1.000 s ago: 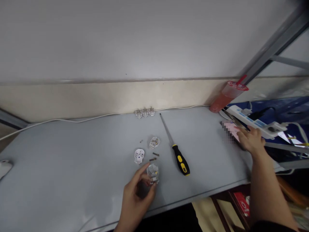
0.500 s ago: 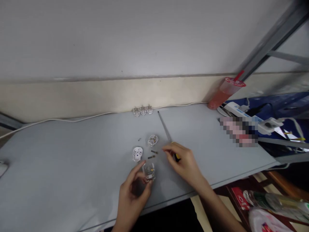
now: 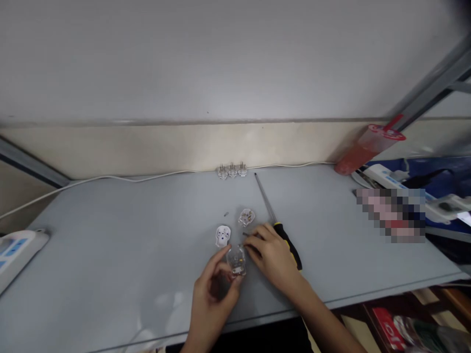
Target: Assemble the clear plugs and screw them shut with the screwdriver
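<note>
Gripping a clear plug housing (image 3: 236, 260) at lower centre, the left hand (image 3: 212, 301) curls its fingers around it, while the right hand (image 3: 274, 260) presses nearly closed fingers (image 3: 253, 241) in alongside, any catch hidden.

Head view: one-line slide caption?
Left hand holds a clear plug body, right hand beside it, near a yellow-and-black screwdriver.

Head-worn cam, single view — sits above the near edge of the grey workbench (image 3: 121, 245), facing forward and down toward the cream wall (image 3: 147, 147). Close range — left hand (image 3: 215, 306) and right hand (image 3: 274, 257) come in from frame bottom.
</note>
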`<state>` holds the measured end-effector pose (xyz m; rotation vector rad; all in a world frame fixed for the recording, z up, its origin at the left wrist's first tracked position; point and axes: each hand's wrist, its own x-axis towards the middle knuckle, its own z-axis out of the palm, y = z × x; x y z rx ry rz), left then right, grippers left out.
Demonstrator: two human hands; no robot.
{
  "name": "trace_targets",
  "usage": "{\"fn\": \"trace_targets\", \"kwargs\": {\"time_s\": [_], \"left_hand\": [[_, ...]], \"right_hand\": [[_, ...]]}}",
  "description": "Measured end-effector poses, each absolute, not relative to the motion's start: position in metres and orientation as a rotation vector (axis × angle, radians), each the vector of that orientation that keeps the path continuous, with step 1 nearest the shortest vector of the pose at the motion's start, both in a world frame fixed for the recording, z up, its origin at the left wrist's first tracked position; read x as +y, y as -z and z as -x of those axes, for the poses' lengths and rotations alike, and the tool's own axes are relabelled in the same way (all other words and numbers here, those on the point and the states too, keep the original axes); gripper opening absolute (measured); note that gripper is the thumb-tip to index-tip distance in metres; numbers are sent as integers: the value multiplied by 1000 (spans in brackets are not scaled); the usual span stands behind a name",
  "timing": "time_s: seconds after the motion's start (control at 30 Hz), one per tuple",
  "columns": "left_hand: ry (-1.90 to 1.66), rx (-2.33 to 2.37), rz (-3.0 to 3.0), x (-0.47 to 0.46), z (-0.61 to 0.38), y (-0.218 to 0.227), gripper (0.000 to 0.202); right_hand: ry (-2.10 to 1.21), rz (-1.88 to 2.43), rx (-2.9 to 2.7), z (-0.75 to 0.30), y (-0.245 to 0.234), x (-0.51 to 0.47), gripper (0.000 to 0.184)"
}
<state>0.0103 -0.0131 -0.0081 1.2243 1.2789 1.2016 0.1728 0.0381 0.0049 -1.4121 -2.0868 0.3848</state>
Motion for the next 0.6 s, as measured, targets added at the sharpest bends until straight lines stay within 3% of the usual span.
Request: {"fn": "trace_targets", "kwargs": {"time_s": [0.33, 0.6], "left_hand": [[-1179, 1269, -1353, -15, -10, 9, 49], [-1175, 1272, -1438, -15, -11, 15, 50]], "right_hand": [[-540, 1177, -1986, -174, -34, 19, 16], [-493, 1224, -2089, -166, -24, 14, 17]]}}
